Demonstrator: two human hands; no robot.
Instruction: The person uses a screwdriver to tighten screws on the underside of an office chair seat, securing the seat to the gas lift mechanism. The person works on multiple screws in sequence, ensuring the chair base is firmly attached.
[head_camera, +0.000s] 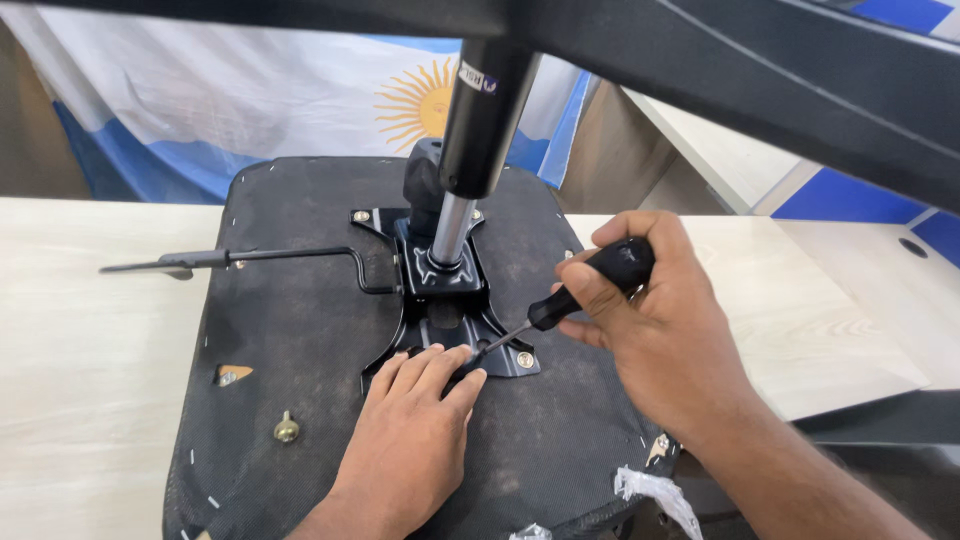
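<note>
An upturned black office chair seat (300, 330) lies on a pale wooden table (90, 330). A black metal mounting plate (440, 300) with a gas lift cylinder (480, 120) is bolted to its underside. My right hand (660, 330) is shut on a black-handled screwdriver (590, 285), whose tip points down-left at the near edge of the plate. My left hand (415, 440) rests flat on the seat bottom, fingertips touching the plate's near edge by the screwdriver tip. A silver screw (525, 359) sits in the plate's near right corner.
A black adjustment lever (200, 260) sticks out to the left from the plate. A brass bolt (287, 429) stands in the seat's near left. The chair base's dark legs (760, 70) cross overhead. A light blue and white flag with a sun (300, 90) hangs behind.
</note>
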